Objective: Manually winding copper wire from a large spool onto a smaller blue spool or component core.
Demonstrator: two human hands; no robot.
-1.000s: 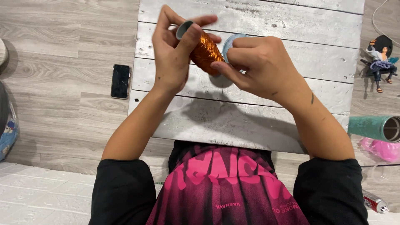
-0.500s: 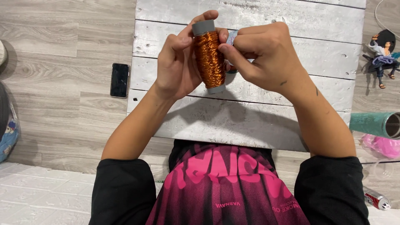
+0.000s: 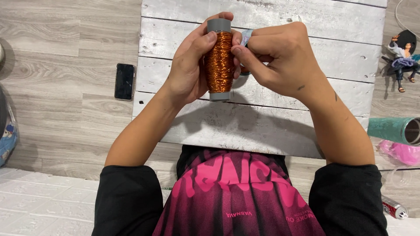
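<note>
- The left hand [image 3: 188,72] is gripping a spool of copper-coloured wire [image 3: 219,59], fingers wrapped around its back and the thumb lying across the winding; the spool is standing upright in the air above the white plank bench [image 3: 262,126], not resting on it.
- The right hand [image 3: 280,61] is closing thumb and forefinger together against the right side of the winding, seemingly pinching at a strand. A free wire end is too fine to make out from here, so I cannot confirm one is caught.
- A pale blue rounded object [image 3: 246,38] is showing behind the right-hand fingers; its kind is unclear.
- Progress, as judged: the spool is looking full and tightly wound, with no length of wire drawn off. The work appears to be at its opening stage, with the unwinding not yet begun.
- Lying about: a dark phone [image 3: 124,81] on the floor to the left, a small figurine [image 3: 403,59] and a teal tumbler [image 3: 393,130] to the right.
</note>
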